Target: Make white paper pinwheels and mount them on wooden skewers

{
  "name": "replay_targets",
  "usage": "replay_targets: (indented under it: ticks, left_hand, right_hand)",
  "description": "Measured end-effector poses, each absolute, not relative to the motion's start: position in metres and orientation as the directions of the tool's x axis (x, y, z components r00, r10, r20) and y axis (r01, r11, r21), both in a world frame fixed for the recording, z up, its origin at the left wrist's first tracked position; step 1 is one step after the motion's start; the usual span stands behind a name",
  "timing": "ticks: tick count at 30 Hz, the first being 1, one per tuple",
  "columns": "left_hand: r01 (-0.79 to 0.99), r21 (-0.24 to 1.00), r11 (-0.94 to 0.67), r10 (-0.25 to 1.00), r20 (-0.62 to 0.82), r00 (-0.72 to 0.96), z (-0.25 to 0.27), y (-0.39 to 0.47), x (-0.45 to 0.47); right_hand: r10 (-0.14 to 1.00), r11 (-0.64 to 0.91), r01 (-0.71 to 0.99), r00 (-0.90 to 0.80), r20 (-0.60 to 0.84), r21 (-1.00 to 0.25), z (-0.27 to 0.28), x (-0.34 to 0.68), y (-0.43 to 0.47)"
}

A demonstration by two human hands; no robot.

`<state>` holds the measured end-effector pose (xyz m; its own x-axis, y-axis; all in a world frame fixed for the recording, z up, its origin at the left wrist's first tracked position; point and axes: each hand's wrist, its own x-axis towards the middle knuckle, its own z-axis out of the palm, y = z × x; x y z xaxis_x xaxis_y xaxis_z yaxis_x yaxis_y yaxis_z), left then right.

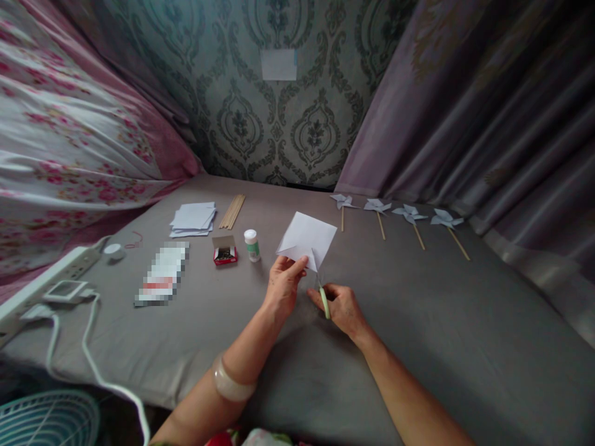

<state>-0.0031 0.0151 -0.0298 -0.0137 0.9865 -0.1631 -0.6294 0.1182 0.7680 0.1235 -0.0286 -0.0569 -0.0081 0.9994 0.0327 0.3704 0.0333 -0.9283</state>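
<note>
A square sheet of white paper [310, 235] is pinched at its lower edge by my left hand [284, 282], thumb on top. My right hand [343, 308] is closed round a pair of scissors [324, 302] with pale green handles. Their blades point up at the lower corner of the sheet; how far they reach into the paper is hard to see. A small white-capped bottle with a green label [251, 246] stands left of the sheet. Beside it is an open red box [225, 253] of small dark items.
Several paper pinwheels on sticks [409, 214] lie at the back right. A stack of white paper [193, 218] and a bundle of wooden sticks [232, 211] lie at the back left. A power strip [69, 272] with white cables runs along the left edge, near a blurred-out packet [163, 272].
</note>
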Motion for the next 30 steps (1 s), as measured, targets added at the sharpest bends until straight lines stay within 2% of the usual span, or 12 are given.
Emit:
replay_targets:
  ticks: [30]
  left_hand:
    - [-0.646, 0.755, 0.11, 0.988, -0.156, -0.014, -0.0326, 0.0164, -0.0038]
  right_hand:
    - [1.0, 0.019, 0.395, 0.003, 0.021, -0.919, -0.0599, 0.1251, -0.0284]
